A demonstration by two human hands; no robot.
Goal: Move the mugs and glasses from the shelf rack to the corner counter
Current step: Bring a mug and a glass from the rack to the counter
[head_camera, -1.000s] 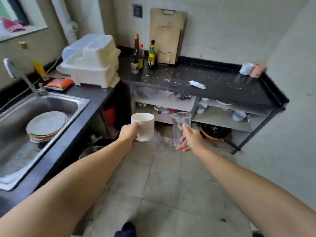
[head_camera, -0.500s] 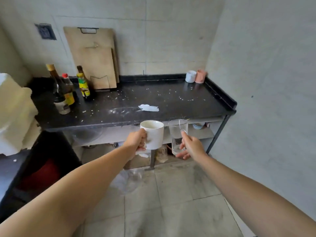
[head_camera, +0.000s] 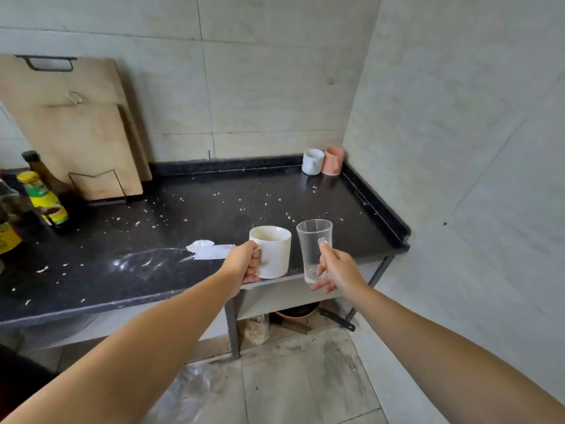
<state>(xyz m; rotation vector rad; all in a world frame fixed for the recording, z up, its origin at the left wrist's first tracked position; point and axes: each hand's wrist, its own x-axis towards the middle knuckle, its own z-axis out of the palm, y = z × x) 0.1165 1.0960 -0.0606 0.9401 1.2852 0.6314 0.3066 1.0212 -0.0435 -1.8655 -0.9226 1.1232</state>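
My left hand (head_camera: pixel 243 264) grips the handle of a white mug (head_camera: pixel 273 250), held upright over the front edge of the black counter (head_camera: pixel 171 228). Just to its right, my right hand (head_camera: pixel 334 270) holds a clear glass (head_camera: pixel 313 249) by its side, also upright and above the counter's front edge. A white mug (head_camera: pixel 312 161) and a pink mug (head_camera: pixel 333 160) stand side by side in the far right corner of the counter, against the wall.
Wooden cutting boards (head_camera: pixel 70 123) lean on the back wall at left, with sauce bottles (head_camera: pixel 42 198) in front. A white scrap of paper (head_camera: pixel 209 250) and crumbs lie on the counter. Shelves below hold a pan (head_camera: pixel 295 313). Tiled wall closes the right side.
I have stepped closer to the counter and turned right. Both hands, still holding mug and glass, have risen from below the counter edge to just above it.
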